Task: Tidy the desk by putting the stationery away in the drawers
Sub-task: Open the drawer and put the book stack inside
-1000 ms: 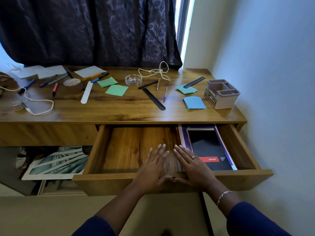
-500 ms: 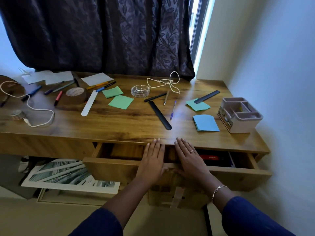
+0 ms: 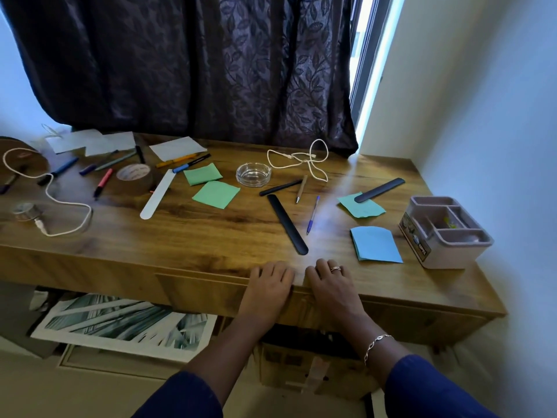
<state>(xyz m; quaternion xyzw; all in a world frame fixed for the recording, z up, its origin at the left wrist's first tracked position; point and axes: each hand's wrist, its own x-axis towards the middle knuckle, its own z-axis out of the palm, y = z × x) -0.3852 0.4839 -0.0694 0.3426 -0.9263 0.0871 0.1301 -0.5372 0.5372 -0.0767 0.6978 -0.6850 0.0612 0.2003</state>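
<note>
Your left hand point(image 3: 268, 292) and right hand point(image 3: 333, 292) rest released on the surface point(image 3: 211, 236) edge; dark curtain point(image 3: 196, 70) beyond, wall point(image 3: 497, 116) rightward.

The person wore a dark navy-blue fabric top whose left sleeve point(image 3: 184, 399) and right sleeve point(image 3: 431, 390) ended partway up the forearms. A thin silver chain bracelet of oval links point(image 3: 376, 345) circled the right wrist. Beyond the bracelet, the right hand point(image 3: 333, 292) bore a slim rose-toned metal ring point(image 3: 335, 269) on one finger.
</note>
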